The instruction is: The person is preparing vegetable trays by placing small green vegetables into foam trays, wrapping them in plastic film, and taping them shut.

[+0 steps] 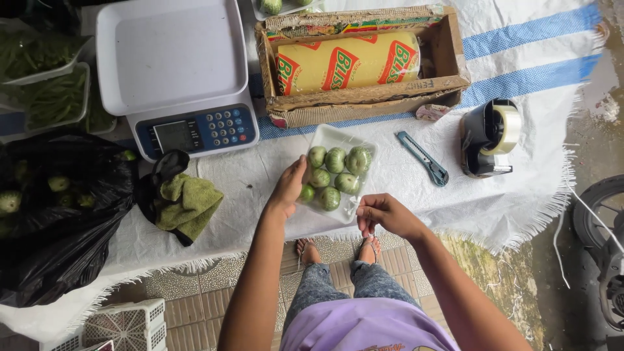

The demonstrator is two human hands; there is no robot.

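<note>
Now the shallow white foam tray (338, 138) holding 7 round green fruits (335, 160) sits on the white woven cloth covering the desk (390, 182), just in front of the open brown cardboard box (448, 45) that carries the fat yellow roll of cling film (348, 62). The left hand (289, 188) lies flat against the tray's left edge, fingers curled lightly around it, steadying it. The right hand (383, 213) sits at the tray's near right corner, fingertips pinched on what looks like clear film; whether film is truly between them I cannot tell. Wrapping well here likely means keeping the film taut while the left hand stops the tray sliding, and pulling evenly so no fruit rolls. Right of the tray lie a blue utility knife (422, 158) and a black tape dispenser (487, 138); left of it, a crumpled green cloth (188, 203) and a white-and-blue electronic scale (172, 71).
</note>
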